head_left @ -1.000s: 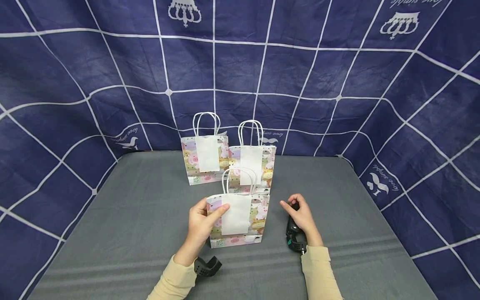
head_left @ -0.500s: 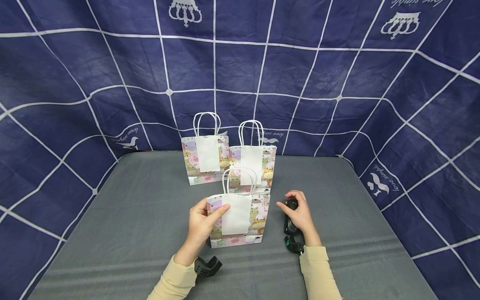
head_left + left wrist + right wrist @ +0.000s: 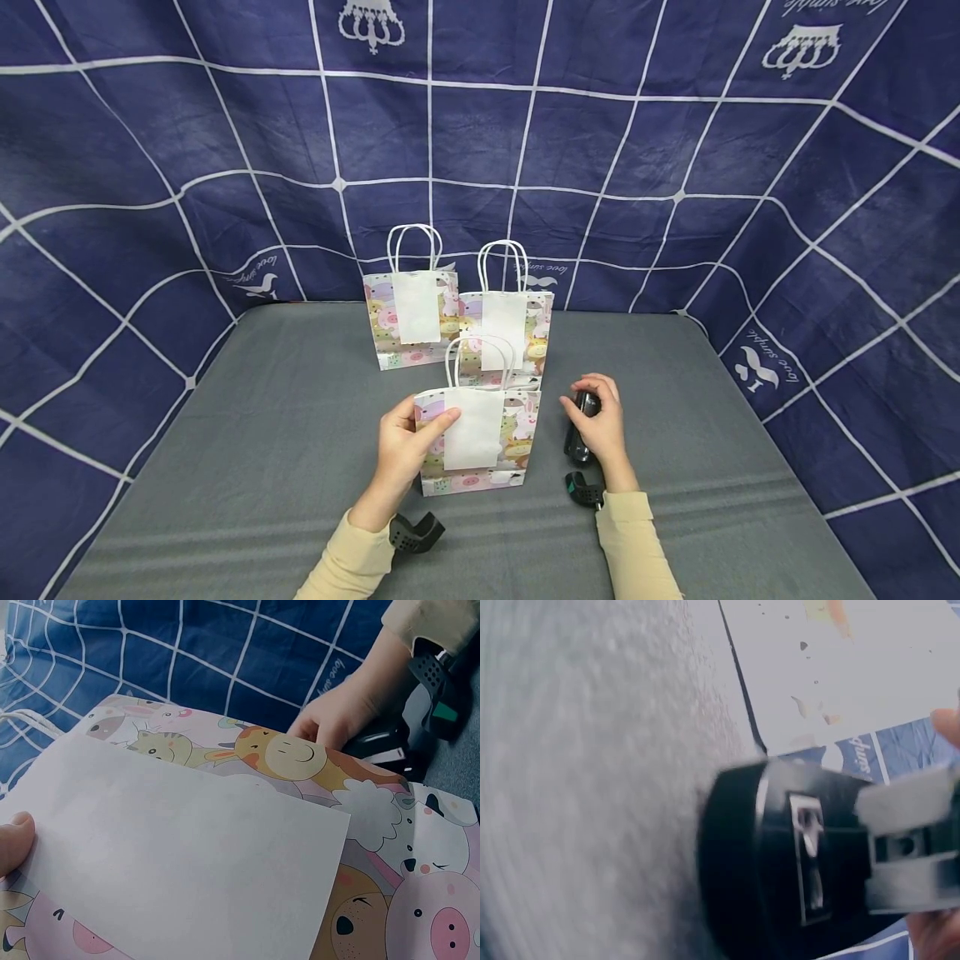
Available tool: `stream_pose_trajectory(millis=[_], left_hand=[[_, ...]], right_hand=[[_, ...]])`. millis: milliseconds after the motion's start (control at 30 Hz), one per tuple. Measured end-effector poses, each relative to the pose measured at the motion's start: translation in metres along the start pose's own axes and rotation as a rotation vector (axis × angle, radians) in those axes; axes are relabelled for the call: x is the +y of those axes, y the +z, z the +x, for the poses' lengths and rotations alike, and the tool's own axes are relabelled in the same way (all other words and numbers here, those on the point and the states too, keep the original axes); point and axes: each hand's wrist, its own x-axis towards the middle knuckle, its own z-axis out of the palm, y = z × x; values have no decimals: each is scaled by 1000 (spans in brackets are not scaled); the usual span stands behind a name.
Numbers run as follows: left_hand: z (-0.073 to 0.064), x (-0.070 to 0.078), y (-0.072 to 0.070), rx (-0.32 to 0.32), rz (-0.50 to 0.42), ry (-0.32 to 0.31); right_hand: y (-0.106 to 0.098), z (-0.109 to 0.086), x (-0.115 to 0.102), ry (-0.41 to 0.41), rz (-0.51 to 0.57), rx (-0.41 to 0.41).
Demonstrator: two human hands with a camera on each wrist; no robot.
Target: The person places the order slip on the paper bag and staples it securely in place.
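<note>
In the head view my left hand [image 3: 405, 442] pinches the left side of the nearest paper bag [image 3: 474, 439], thumb in front, other fingers behind. This bag is upright and printed with cartoon animals, with a blank white panel [image 3: 195, 840] and white twisted handles. My right hand [image 3: 600, 421] curls round a black stapler [image 3: 577, 446] just right of the bag. Up close in the right wrist view, the stapler [image 3: 780, 847] shows its rounded black end, a silver plate and a silver metal part. Much of its upper end is hidden by my fingers.
Two matching paper bags stand behind, one at the back left [image 3: 379, 329] and one [image 3: 536, 329] directly behind the nearest. They rest on a grey cloth-covered table [image 3: 285, 442]. A blue curtain [image 3: 600, 142] with white grid lines encloses the back and sides.
My right hand has shifted slightly forward, the stapler moving with it and showing more between thumb and fingers. My left hand and the bags have stayed put.
</note>
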Motion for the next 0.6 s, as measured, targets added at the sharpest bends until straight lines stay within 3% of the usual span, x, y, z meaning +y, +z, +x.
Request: stream_pose_trajectory(millis=[167, 400, 600], left_hand=[[0, 1, 0, 5, 9, 2], [0, 1, 1, 7, 4, 0], [0, 1, 0, 7, 7, 6]], right_hand=[[3, -1, -2, -51, -32, 66], [4, -3, -1, -96, -26, 81], [6, -5, 15, -54, -31, 83]])
